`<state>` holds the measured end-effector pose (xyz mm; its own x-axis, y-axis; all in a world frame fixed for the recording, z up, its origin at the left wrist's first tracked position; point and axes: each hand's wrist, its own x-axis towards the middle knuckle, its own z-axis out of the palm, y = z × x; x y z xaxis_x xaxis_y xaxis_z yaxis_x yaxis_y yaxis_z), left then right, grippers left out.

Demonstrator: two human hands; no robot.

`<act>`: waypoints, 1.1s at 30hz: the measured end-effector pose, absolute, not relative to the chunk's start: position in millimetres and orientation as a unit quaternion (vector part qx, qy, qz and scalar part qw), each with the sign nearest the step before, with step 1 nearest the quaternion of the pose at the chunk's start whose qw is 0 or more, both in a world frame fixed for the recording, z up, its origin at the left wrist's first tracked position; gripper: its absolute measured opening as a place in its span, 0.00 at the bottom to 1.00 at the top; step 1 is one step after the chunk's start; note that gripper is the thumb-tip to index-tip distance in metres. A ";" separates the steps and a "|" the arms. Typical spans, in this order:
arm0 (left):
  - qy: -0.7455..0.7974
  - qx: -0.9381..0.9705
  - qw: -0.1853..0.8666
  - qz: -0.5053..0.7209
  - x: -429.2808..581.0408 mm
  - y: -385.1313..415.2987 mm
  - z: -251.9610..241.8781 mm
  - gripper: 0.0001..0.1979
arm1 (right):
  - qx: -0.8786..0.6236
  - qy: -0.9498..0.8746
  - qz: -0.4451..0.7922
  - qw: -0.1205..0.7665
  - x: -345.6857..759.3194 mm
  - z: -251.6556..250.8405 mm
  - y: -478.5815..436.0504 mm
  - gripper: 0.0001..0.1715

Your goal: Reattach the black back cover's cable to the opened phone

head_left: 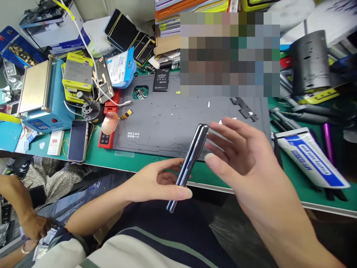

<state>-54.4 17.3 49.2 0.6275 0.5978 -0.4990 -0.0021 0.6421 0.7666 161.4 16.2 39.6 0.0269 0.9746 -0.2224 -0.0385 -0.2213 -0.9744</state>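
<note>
A folded foldable phone (pixel 192 160) with shiny dark metal edges is tilted in front of me, its narrow side toward the camera. My left hand (pixel 161 182) grips it near the lower end, thumb on the near side and fingers behind. Just right of the phone's upper end, my right hand (pixel 245 156) is open with its fingers spread and curved, holding nothing. Whether a right fingertip touches the phone's top edge, I cannot tell. Beyond both hands lies a grey work mat (pixel 156 130) on the green table.
On the mat lie a phone battery (pixel 161 80) and a black bracket (pixel 244 108). A blue heating machine (pixel 47 100), yellow boxes (pixel 78 72) and a phone (pixel 77 141) are left. A white-blue pouch (pixel 312 158) and tools lie right. Another person's hand (pixel 35 225) shows lower left.
</note>
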 end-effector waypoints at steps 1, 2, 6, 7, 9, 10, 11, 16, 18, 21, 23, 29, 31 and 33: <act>0.423 0.414 0.783 0.190 -55.7 19.4 55.2 0.36 | -0.549 -0.410 0.560 0.466 159.4 41.3 8.8 0.35; 0.453 0.446 0.746 0.195 -56.5 21.1 60.6 0.38 | -0.543 -0.395 0.574 0.468 157.2 42.9 0.8 0.31; 0.540 0.563 0.591 0.203 -53.9 25.2 72.9 0.38 | -0.496 -0.342 0.665 0.443 147.3 46.7 -27.4 0.24; 0.555 0.583 0.559 0.200 -51.9 25.6 73.2 0.38 | -0.487 -0.332 0.677 0.440 144.7 46.5 -31.1 0.24; 0.578 0.610 0.508 0.191 -47.6 25.3 71.4 0.39 | -0.482 -0.317 0.691 0.435 139.8 44.8 -32.5 0.25; 0.586 0.618 0.490 0.186 -45.9 24.6 70.0 0.39 | -0.482 -0.314 0.695 0.431 137.8 43.2 -30.5 0.26; 0.592 0.624 0.477 0.183 -44.9 23.5 68.8 0.39 | -0.483 -0.312 0.698 0.426 136.2 41.2 -27.3 0.28; 0.569 0.592 0.526 0.221 -54.6 15.0 68.8 0.47 | -0.478 -0.309 0.717 0.403 138.8 29.3 -8.0 0.39; 0.532 0.514 0.617 0.269 -63.6 12.0 68.4 0.40 | -0.468 -0.308 0.734 0.383 144.6 26.1 -2.6 0.41; 0.502 0.404 0.708 0.289 -76.4 9.0 61.8 0.29 | -0.451 -0.310 0.764 0.340 155.1 24.2 5.0 0.42; 0.501 0.358 0.738 0.276 -82.1 7.0 54.7 0.29 | -0.442 -0.314 0.781 0.310 160.8 24.1 10.3 0.41; 0.497 0.268 0.779 0.272 -81.6 -1.2 42.0 0.25 | -0.445 -0.335 0.790 0.256 163.3 24.8 22.8 0.43; 0.504 0.255 0.773 0.289 -77.0 -2.7 40.3 0.25 | -0.456 -0.348 0.780 0.250 161.8 24.0 26.3 0.43; 0.508 0.249 0.766 0.306 -71.6 -3.0 37.8 0.25 | -0.467 -0.367 0.766 0.245 161.5 22.2 30.0 0.43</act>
